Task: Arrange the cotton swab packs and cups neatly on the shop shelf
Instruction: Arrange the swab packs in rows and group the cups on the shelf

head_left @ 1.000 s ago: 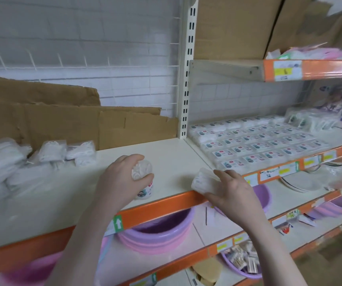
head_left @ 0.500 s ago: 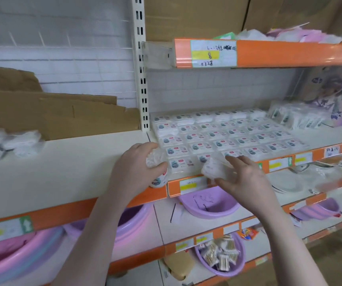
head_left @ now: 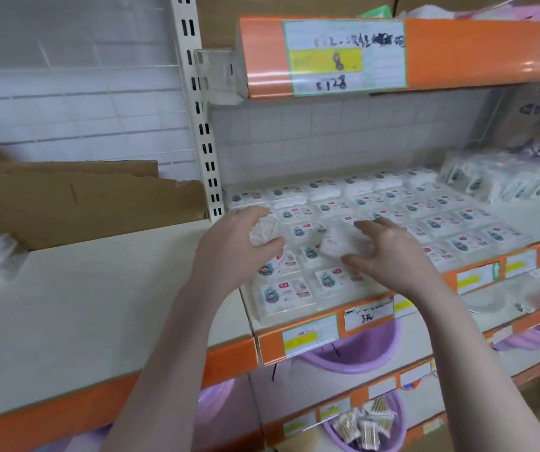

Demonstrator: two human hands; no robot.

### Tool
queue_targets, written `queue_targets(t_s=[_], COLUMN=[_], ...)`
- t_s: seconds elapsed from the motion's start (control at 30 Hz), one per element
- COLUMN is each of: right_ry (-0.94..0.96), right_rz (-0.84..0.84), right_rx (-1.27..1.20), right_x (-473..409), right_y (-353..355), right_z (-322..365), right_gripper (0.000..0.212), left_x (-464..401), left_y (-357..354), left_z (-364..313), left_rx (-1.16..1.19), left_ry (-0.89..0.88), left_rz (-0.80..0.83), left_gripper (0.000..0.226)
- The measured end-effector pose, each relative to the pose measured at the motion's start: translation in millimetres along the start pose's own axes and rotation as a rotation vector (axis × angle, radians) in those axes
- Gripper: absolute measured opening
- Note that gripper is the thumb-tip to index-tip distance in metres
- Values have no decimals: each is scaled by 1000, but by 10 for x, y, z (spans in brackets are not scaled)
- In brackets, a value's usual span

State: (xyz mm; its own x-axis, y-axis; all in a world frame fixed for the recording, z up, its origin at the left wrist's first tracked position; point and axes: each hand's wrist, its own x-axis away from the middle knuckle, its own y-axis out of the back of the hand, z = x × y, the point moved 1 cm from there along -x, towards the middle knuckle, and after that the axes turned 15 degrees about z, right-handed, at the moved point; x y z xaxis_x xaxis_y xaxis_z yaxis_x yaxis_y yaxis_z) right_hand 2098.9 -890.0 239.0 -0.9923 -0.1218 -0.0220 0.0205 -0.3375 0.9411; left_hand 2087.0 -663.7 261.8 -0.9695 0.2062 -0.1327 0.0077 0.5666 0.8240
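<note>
Crowding both hands: shelved packs (head_left: 373, 223), cardboard (head_left: 76, 200).

single head-worn wide-angle view, facing forward and slightly down, close on the shelf (head_left: 353, 334), rows of cotton swab packs (head_left: 431, 220) just beyond the fingers (head_left: 368, 225), lower tiers beneath

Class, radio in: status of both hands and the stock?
Left hand grips white cotton swab cup. Right hand holds clear flat swab pack above laid-out packs. Nothing obstructing.
</note>
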Motion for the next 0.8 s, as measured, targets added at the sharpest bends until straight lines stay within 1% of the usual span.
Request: queue_targets(t_s=[0.07,0.17,0.33,0.47,0.57,0.7,0.8], right_ry=[17,33,110,177,190,179,176], right_rz=[1,67,148,264,363,394,385], right_rx=[-16,-81,-107,-45,-91,-213,-218], right_x=[-160,-348,-623,-776,-828,-839,-853], right_y=[8,14,97,133,139,143,150], right_z=[-42,-107,-206,-278,-362,-443,-442], right_gripper=[64,65,67,73,76,64,59], left_x=[-122,-242,-348,-382,-417,-439,-433], left_y=[-17,-44,-97,-125,-138,-147,-146], left_z=[6,6,-33,-66,-99,-126,-134], left_rx=[-5,-8,4,11,-25,-4,-2], left_ry=[-9,1,26,69,88,118,125], left_rz=[2,5,27,12,31,48,46], left_gripper=[50,51,52,54,55,55,55])
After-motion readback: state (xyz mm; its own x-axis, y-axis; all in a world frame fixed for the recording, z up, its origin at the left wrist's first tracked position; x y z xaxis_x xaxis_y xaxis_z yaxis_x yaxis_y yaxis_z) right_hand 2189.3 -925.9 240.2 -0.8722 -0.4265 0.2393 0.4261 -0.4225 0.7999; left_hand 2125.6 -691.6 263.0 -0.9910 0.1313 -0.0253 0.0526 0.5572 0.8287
